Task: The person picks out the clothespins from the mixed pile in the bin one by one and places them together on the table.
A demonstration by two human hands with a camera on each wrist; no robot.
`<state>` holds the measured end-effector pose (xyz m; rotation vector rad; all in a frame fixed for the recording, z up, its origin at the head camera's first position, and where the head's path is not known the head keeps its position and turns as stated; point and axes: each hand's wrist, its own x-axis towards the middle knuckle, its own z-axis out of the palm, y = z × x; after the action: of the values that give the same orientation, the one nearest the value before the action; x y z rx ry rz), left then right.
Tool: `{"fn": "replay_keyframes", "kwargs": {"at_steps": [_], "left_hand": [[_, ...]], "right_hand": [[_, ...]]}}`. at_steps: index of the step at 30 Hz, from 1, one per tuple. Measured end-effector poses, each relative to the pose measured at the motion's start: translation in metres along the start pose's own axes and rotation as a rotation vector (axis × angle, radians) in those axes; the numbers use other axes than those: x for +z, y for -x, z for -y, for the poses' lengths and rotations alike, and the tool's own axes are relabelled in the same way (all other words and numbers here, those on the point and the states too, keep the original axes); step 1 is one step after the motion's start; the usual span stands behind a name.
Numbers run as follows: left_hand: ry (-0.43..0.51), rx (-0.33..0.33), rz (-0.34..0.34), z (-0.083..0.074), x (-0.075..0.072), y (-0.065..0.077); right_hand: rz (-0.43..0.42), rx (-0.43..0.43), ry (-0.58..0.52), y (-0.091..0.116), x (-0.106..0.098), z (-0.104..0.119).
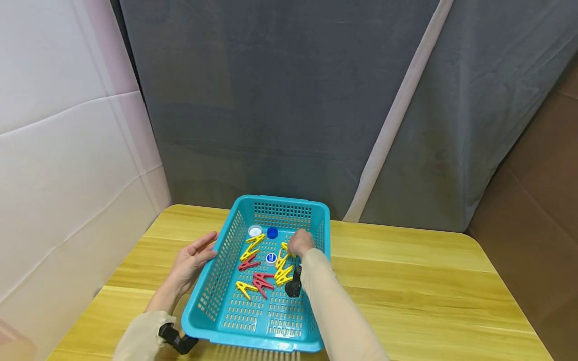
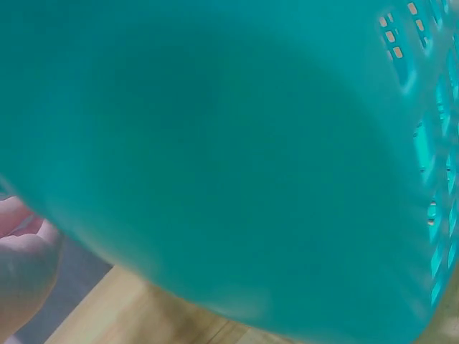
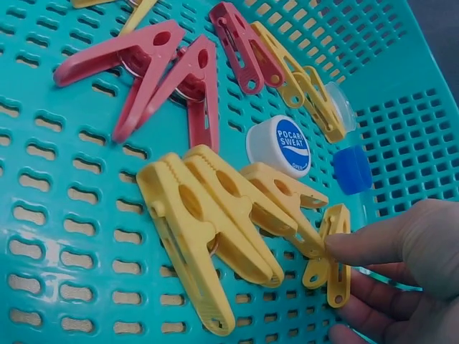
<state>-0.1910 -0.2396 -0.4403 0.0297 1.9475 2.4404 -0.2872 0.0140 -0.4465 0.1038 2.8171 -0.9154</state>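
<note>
A turquoise plastic basket (image 1: 257, 343) stands on the table. My left hand (image 1: 190, 261) rests against the outside of its left wall, fingers fairly straight; the left wrist view shows mostly the basket wall and a bit of the hand (image 2: 27, 261). Inside the basket, my right hand (image 1: 301, 242) pinches a yellow clothespin (image 3: 337, 251) between thumb and fingers, low near the right wall. Beside it lie several more yellow clothespins (image 3: 188, 229). Red clothespins (image 3: 197, 93) lie further left. A white bottle cap with a blue label (image 3: 280, 147) sits near the middle.
A blue cap (image 1: 272, 232) and a white, clear-edged cap (image 1: 255, 230) lie toward the basket's far end. The wooden table (image 1: 406, 281) extends to both sides. A grey curtain (image 1: 289, 110) hangs behind it, with a white panel (image 1: 67, 150) on the left.
</note>
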Motion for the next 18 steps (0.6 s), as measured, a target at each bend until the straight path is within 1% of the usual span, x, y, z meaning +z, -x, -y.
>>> {"fn": "replay_keyframes", "kwargs": {"at_steps": [3,9,11,14,18], "left_hand": [[-0.032,-0.016,-0.017,0.000,0.001,0.000],[-0.107,-0.025,-0.038,-0.001,0.001,-0.001],[-0.126,-0.025,-0.047,-0.001,0.002,-0.001],[-0.151,-0.019,-0.055,-0.001,0.003,-0.001],[-0.156,-0.010,-0.060,0.001,0.003,-0.002]], "right_hand": [[0.000,0.010,-0.002,0.000,0.000,0.001],[0.006,0.036,-0.027,-0.003,0.001,0.001],[-0.010,0.026,-0.008,-0.006,0.004,0.000],[-0.010,0.024,0.026,-0.009,0.006,-0.001],[-0.015,0.005,0.053,-0.008,0.005,0.000]]}}
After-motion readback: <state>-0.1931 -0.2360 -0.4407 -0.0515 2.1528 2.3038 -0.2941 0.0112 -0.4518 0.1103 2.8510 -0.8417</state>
